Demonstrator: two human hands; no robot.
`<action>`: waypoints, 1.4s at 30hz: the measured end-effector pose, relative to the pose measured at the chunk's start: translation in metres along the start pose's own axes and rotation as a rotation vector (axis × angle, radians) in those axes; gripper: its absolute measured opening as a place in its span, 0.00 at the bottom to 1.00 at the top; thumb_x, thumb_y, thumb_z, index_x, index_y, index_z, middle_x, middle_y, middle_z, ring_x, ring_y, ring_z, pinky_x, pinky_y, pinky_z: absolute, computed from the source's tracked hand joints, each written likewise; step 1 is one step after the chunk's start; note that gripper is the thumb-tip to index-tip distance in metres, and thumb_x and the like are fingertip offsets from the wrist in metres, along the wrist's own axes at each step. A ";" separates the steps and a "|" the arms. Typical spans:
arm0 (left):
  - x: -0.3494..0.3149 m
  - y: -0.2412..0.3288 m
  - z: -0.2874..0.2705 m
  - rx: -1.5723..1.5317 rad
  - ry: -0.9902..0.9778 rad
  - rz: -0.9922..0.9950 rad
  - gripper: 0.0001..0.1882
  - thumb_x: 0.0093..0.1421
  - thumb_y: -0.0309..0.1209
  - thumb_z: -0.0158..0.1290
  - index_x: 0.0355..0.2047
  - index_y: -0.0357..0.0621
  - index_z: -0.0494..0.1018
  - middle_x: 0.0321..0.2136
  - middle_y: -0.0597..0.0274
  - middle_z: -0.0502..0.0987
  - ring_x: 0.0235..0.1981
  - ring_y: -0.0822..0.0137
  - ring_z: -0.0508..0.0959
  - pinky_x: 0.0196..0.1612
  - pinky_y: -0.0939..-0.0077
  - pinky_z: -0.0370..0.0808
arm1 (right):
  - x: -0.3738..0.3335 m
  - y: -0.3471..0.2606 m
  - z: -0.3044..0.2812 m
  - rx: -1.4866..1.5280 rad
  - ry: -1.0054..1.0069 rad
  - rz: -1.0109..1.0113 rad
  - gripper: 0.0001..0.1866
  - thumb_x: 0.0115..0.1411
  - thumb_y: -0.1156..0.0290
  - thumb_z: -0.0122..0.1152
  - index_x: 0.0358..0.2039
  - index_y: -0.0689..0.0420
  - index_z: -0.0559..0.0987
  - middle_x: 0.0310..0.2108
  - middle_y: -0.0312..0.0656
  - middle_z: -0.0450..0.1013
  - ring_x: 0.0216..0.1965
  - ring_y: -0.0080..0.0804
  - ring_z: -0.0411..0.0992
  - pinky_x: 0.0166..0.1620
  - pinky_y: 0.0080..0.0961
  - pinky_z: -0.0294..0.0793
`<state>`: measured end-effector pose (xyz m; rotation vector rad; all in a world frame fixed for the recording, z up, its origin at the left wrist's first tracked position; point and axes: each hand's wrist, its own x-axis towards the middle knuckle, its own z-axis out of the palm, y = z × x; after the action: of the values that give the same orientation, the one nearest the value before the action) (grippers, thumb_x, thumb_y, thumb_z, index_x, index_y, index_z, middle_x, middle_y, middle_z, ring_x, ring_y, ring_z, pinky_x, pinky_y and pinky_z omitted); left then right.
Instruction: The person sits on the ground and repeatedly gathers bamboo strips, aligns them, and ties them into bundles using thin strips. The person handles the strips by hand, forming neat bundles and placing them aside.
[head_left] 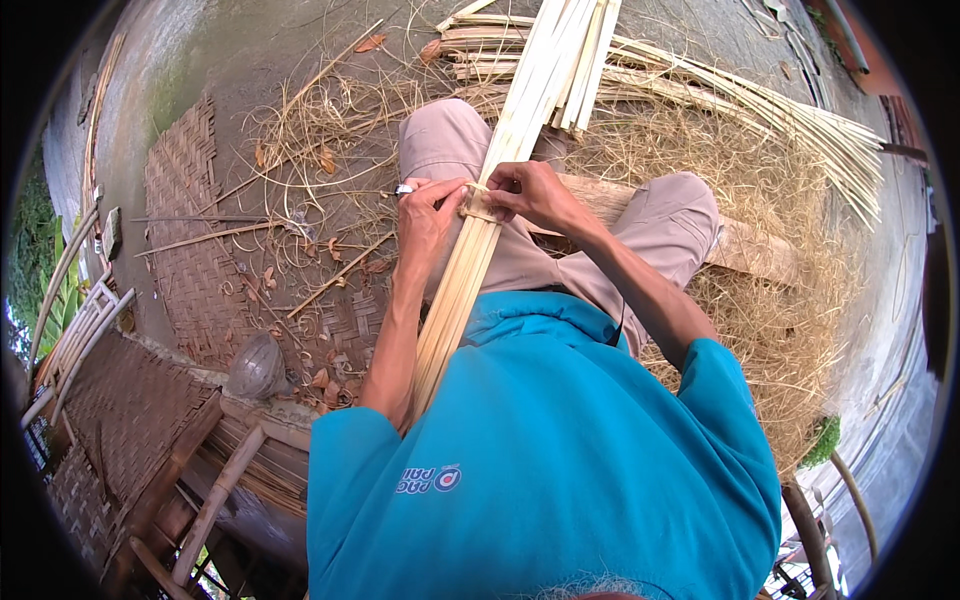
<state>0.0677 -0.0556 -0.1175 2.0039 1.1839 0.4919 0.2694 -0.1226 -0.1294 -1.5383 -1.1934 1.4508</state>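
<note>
A long bundle of pale split bamboo strips (455, 305) lies slanting across my lap, running from beside my left arm up past my knees. Round its middle goes a thin binding strip (479, 205). My left hand (428, 215), with a ring on one finger, is closed at the left side of that band, thumb and forefinger pinched at it. From the right, my right hand (532, 194) pinches the band on top of the bundle with bent fingers. The strip's ends are partly hidden by my fingers.
More bamboo strips (770, 115) lie fanned out at the far right. Curly shavings (770, 330) heap up at the right, around a wooden log (755, 250). A woven mat (190, 240) and a rounded grey object (258, 365) are on the left, near a bamboo frame (225, 495).
</note>
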 end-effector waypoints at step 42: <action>0.001 0.013 0.018 -0.042 -0.052 0.027 0.12 0.51 0.35 0.70 0.32 0.42 0.83 0.32 0.60 0.81 0.42 0.61 0.77 0.52 0.64 0.70 | -0.059 0.015 0.062 -0.003 0.481 -0.070 0.11 0.60 0.73 0.64 0.42 0.60 0.85 0.33 0.41 0.71 0.28 0.30 0.69 0.36 0.31 0.72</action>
<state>0.0874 -0.0662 -0.1189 1.9872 1.1071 0.4715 0.2137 -0.1895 -0.1314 -1.7036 -0.9448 0.9548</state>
